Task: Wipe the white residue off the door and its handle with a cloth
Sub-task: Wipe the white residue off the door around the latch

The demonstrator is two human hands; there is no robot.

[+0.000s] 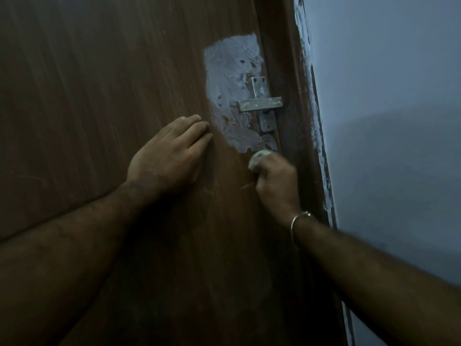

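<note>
A brown wooden door (99, 96) fills the left and middle of the view. A patch of white residue (229, 71) is smeared on it beside a metal handle (260, 104), which also carries white specks. My right hand (274, 181) is closed around a small whitish cloth (259, 158) and presses it against the door at the lower edge of the residue, just below the handle plate. My left hand (167, 156) lies flat on the door with fingers together, left of the residue, holding nothing.
The brown door frame (294, 71) runs along the door's right edge, with white smears on its outer border. A pale blue-grey wall (386, 121) lies to the right. The light is dim. A metal bangle (299, 221) circles my right wrist.
</note>
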